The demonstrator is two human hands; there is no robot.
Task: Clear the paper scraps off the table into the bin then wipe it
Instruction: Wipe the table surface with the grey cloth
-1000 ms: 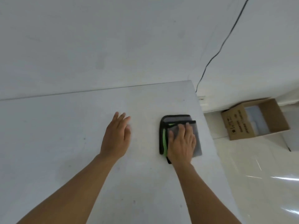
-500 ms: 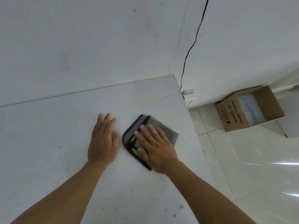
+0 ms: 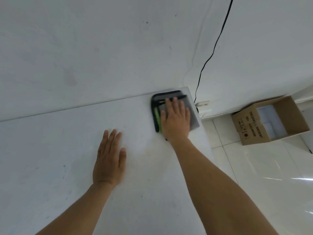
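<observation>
Nearest us on the table (image 3: 50,167), our left hand (image 3: 109,162) lay flat with fingers straight, holding nothing. Beyond it our right hand (image 3: 176,119) pressed flat, fingers spread, on the folded cloth (image 3: 194,119) at the table's far right corner; we judged the cloth soft and light, best worked under a flat palm. Farther off, right of the table, stood an open cardboard box (image 3: 249,131) with pale contents we could not identify.

The right hand (image 3: 175,121) covers the middle of the cloth (image 3: 194,119), whose edges are motion-blurred. Both forearms run off the bottom edge. Print on the cardboard box (image 3: 250,131) is only partly readable.
</observation>
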